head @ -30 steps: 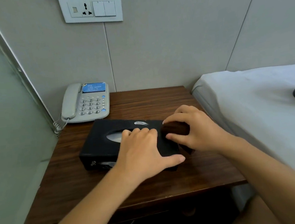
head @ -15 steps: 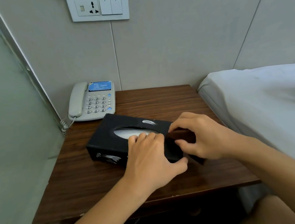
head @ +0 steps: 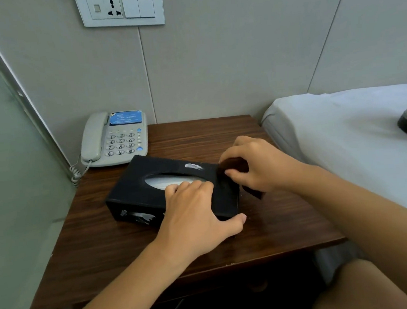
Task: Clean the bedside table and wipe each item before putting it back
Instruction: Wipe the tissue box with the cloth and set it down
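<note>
R fingers (head: 235, 173) curled round dark cloth (head: 234, 166), rubbing top of tissue box (head: 136, 186) at its R end. L hand (head: 195, 213) flat on box, thumb at front corner, steadying. Box mid desk (head: 208, 134), just in front of phone (head: 114, 138). Tip: keep L pressing so box won't skid; short strokes, skip tissue slot.

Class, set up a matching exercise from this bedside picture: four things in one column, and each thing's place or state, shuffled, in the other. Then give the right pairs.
Things:
1. phone
2. tissue box
3. brown cloth
4. socket panel

Places or states:
A. gripped in the right hand
B. on the wall above the table
C. at the table's back left corner
D. under the flat left hand

Pairs: 1-C, 2-D, 3-A, 4-B
</note>
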